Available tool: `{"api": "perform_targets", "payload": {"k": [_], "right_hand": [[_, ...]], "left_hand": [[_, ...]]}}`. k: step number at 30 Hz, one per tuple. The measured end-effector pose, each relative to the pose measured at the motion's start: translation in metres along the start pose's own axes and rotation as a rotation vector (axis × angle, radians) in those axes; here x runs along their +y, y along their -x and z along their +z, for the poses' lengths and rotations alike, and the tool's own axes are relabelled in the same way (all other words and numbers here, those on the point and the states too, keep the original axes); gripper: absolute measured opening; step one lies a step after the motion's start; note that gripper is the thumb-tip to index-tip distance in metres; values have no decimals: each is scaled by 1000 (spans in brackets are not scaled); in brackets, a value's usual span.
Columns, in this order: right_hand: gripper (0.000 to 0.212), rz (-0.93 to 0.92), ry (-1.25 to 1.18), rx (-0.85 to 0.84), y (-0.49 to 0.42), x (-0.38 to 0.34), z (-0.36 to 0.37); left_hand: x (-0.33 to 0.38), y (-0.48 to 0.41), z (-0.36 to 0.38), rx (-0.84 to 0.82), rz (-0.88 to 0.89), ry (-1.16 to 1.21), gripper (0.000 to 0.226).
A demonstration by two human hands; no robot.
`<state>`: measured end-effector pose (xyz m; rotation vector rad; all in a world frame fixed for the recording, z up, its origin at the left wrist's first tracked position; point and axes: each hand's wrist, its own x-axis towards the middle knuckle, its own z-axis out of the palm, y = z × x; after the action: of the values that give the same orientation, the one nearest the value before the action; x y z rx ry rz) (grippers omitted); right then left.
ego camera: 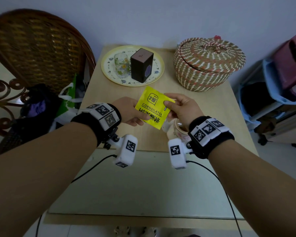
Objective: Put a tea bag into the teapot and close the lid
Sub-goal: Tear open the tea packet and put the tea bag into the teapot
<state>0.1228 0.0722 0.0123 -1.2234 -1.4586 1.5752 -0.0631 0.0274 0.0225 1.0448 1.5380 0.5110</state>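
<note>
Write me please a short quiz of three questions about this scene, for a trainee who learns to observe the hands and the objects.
1. True or false: only the left hand holds the yellow tea sachet.
2. Which two things stand on the round tray? A) a dark box and a flowered glass B) a teapot and a spoon C) a woven basket and a cup
3. Fill in: the teapot is mostly hidden under the ______ hand.

Key
1. False: the right hand pinches its upper corner too.
2. A: the dark box and the flowered glass.
3. right
</note>
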Motion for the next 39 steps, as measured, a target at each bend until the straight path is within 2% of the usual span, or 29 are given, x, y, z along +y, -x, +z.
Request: {"api": "perform_targets", "payload": {"k": [6, 9, 11, 14, 22, 26, 30, 32, 35, 37, 39], "right_hand": [[20, 89, -34, -110, 9, 1, 0], [28, 95, 42, -201, 15, 6, 3], [41, 97, 71, -227, 17, 7, 6], [50, 78, 74, -218, 18, 7, 10], [44, 39, 25, -118, 20, 8, 4], [54, 63, -13, -163, 22, 8, 2], [68, 81, 48, -227, 18, 0, -1], [65, 50, 62, -178, 14, -4, 0], [39, -71, 130, -105, 10, -9, 2], [26, -107, 150, -106, 8, -10, 4], [24, -110, 149, -122, 8, -10, 4]], "left_hand": [[-1, 4, 2, 91, 56, 96, 9], [0, 6, 6, 98, 53, 137, 7], [2, 8, 10, 70, 50, 161, 7], [5, 11, 15, 58, 53, 184, 7], [7, 16, 12, 49, 32, 221, 8], [4, 16, 9, 29, 33, 195, 9], [1, 17, 10, -28, 18, 85, 10], [1, 17, 12, -72, 5, 39, 11], [1, 17, 14, -112, 6, -13, 9], [1, 16, 15, -79, 34, -24, 10], [4, 14, 14, 13, 105, -16, 17]]}}
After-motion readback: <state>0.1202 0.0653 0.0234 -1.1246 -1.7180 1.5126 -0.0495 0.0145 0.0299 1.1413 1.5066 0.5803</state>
